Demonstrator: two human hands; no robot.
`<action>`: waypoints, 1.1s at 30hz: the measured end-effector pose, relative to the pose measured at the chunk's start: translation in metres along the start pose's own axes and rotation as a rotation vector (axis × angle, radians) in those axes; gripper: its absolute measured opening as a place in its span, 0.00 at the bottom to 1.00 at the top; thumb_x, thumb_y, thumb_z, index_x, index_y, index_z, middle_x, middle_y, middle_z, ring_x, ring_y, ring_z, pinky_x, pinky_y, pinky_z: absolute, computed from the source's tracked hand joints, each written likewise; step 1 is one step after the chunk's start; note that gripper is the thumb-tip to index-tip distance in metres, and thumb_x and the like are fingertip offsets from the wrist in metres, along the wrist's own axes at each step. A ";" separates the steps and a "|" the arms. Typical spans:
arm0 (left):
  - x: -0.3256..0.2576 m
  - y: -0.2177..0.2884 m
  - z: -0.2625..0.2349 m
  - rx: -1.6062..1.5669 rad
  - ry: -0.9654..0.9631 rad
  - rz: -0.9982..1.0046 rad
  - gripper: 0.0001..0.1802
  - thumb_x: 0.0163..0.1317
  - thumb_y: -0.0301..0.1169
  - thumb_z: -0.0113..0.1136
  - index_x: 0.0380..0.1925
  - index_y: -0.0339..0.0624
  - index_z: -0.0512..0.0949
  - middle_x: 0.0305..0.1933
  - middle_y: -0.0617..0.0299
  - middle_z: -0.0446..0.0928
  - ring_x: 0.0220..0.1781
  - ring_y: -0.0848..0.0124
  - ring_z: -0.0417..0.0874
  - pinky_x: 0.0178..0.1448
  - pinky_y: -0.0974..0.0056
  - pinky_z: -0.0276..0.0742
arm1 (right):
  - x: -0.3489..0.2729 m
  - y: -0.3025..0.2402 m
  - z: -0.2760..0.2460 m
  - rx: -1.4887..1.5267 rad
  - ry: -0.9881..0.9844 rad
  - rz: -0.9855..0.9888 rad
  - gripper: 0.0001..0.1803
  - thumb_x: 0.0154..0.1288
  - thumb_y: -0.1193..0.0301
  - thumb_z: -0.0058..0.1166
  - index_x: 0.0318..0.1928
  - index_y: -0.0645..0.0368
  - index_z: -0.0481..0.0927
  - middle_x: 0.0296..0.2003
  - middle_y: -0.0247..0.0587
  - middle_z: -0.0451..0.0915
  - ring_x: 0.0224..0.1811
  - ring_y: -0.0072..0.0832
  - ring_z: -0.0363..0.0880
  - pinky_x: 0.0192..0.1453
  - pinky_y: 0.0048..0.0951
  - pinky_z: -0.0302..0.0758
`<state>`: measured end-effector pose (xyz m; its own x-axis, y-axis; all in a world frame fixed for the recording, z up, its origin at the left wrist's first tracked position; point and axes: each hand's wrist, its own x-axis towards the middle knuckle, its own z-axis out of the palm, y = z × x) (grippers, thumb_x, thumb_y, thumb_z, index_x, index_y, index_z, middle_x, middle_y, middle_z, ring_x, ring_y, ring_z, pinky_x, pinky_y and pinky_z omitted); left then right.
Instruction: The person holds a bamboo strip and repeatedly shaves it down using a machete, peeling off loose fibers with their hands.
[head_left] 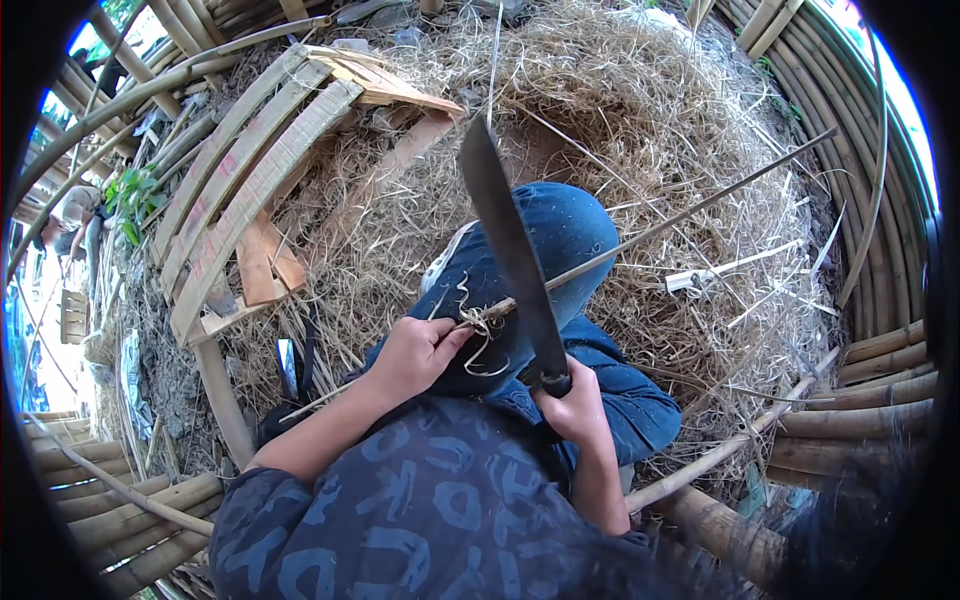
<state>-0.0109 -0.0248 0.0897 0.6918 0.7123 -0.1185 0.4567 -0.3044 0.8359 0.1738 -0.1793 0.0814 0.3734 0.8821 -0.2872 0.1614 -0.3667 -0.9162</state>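
Observation:
My right hand (577, 405) is wrapped round the black handle of a machete (514, 250), whose broad dark blade points up and away from me. Across my raised knee lies a long thin bamboo strip (690, 212), running out to the upper right and passing at the blade's edge. My left hand (412, 355) pinches this strip near its lower end, left of the blade. Curled pale shavings (484, 318) cling to the strip between my left hand and the machete. Blue jeans cover my legs beneath.
Shavings (600, 80) carpet the ground. A slatted wooden pallet (250, 165) leans at the left, near a small wood block (266, 262). A short white piece (690, 281) lies at the right. Bamboo pole walls (870, 200) enclose both sides. Another person (75, 215) is at far left.

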 end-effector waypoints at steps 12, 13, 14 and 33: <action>0.013 -0.005 -0.037 -0.889 -0.451 -0.456 0.34 0.71 0.59 0.33 0.13 0.47 0.64 0.09 0.74 0.55 0.11 0.79 0.55 0.17 0.70 0.51 | -0.004 -0.008 0.001 0.089 0.067 -0.035 0.07 0.50 0.78 0.56 0.33 0.66 0.77 0.24 0.36 0.77 0.28 0.19 0.73 0.36 0.25 0.72; 0.014 -0.004 -0.042 -1.042 -0.433 -0.432 0.35 0.70 0.62 0.29 0.13 0.49 0.59 0.10 0.76 0.50 0.10 0.79 0.50 0.16 0.71 0.47 | -0.005 -0.010 0.000 0.100 0.074 -0.022 0.06 0.51 0.79 0.56 0.32 0.66 0.77 0.24 0.35 0.77 0.28 0.18 0.72 0.35 0.24 0.72; 0.015 -0.004 -0.049 -1.197 -0.346 -0.425 0.34 0.70 0.61 0.34 0.13 0.49 0.61 0.10 0.76 0.50 0.10 0.82 0.53 0.16 0.74 0.47 | -0.006 -0.011 0.000 0.112 0.081 -0.007 0.05 0.51 0.79 0.56 0.31 0.65 0.76 0.24 0.34 0.77 0.28 0.17 0.72 0.35 0.23 0.71; 0.026 -0.024 -0.050 -0.485 -0.060 -0.288 0.29 0.66 0.50 0.55 0.11 0.44 0.69 0.13 0.75 0.62 0.18 0.84 0.58 0.23 0.71 0.55 | -0.002 0.013 0.000 0.231 0.108 -0.010 0.10 0.51 0.84 0.58 0.28 0.60 0.70 0.16 0.30 0.71 0.14 0.17 0.71 0.18 0.20 0.68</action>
<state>-0.0316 0.0323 0.0936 0.6141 0.6822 -0.3968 0.3326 0.2323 0.9140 0.1755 -0.1858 0.0703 0.4703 0.8440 -0.2577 -0.0427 -0.2699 -0.9619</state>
